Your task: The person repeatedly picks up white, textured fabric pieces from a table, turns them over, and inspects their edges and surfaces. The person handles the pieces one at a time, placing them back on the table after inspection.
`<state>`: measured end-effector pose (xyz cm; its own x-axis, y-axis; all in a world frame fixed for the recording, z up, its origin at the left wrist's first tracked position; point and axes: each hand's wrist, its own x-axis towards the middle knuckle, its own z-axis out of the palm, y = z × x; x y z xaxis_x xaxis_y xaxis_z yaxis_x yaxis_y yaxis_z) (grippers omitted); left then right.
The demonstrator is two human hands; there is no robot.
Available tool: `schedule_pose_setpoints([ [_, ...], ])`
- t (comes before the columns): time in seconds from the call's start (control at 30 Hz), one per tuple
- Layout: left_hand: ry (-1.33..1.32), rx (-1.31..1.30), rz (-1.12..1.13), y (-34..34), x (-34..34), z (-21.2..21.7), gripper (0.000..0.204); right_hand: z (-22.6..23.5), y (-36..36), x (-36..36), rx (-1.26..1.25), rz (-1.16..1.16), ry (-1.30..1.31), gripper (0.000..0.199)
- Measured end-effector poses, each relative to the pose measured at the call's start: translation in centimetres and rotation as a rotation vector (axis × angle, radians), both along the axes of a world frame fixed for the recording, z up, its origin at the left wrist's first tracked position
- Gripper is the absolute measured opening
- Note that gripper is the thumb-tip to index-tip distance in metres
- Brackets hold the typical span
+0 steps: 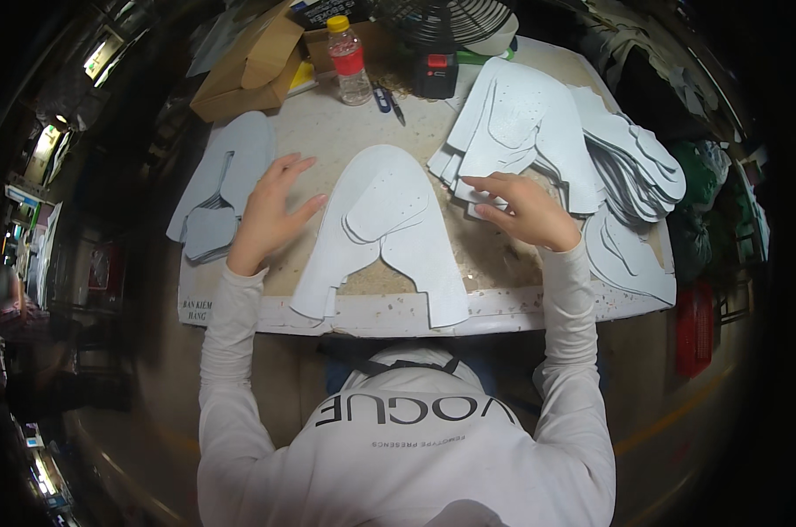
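Seated at a worn, pale surface (494, 255), long white sleeves reaching up from the lower edge. Landmark: a large white horseshoe-shaped cut piece (380, 233) lying flat in the middle of the surface, its two legs running down over the near edge, with a smaller white cut piece resting on its upper half.

Left hand (270, 215) just left of the horseshoe piece, palm down, grip apart with fingers spread, thumb tip touching the piece's left edge; nothing clasped. Right hand (525, 211) to the right of the horseshoe piece, fingers curled down onto the lower edge of a fanned stack of white cut pieces (521, 132); whether a sheet is actually pinched cannot be told.

Right of that stack, a thicker pile of grey-edged cut pieces (644, 171) spilling toward the surface's right rim. Left of the horseshoe piece, beyond the left hand, a few grey cut pieces (222, 180). Behind the horseshoe piece, at the far edge: a clear bottle with red label and yellow cap (349, 60), a cardboard box (248, 66), a pen (393, 101), a small dark device with a red patch (435, 75) and a fan grille (446, 19).
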<state>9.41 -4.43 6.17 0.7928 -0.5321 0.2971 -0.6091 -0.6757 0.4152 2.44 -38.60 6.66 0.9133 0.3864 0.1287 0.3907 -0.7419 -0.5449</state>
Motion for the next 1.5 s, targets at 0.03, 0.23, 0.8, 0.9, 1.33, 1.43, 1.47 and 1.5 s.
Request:
schedule_pose_setpoints([
  [0.03,0.022,0.041,0.014,0.2,0.0,-0.7,0.053,-0.3,0.4,0.6,-0.114,-0.051,0.02,0.039],
  [0.23,0.049,0.134,-0.189,-2.9,-0.8,-4.9,0.053,-1.2,3.2,2.6,-0.031,0.175,0.028,0.039],
  [0.8,0.286,-0.008,-0.312,-1.8,3.4,-3.4,0.021,-4.4,5.0,6.4,0.021,-0.04,-0.172,0.025],
  [0.9,0.245,-0.368,-0.272,-1.6,3.7,-4.2,0.014,-5.0,5.0,6.8,0.082,-0.031,-0.213,0.023],
  [1.33,1.342,-1.341,0.144,0.2,5.9,-5.6,0.027,-5.9,8.7,5.3,0.255,-0.007,-0.325,0.022],
  [1.43,1.115,-1.215,0.104,-1.8,4.4,-5.8,0.031,-4.2,6.8,6.2,0.51,-0.269,-0.318,0.016],
  [1.47,1.102,-1.184,0.111,-2.6,3.9,-5.7,0.033,-3.7,6.2,6.2,0.692,-0.272,-0.178,0.017],
  [1.5,1.083,-1.176,0.081,-3.3,3.5,-5.5,0.036,-3.4,5.8,6.2,0.856,-0.284,0.0,0.018],
])
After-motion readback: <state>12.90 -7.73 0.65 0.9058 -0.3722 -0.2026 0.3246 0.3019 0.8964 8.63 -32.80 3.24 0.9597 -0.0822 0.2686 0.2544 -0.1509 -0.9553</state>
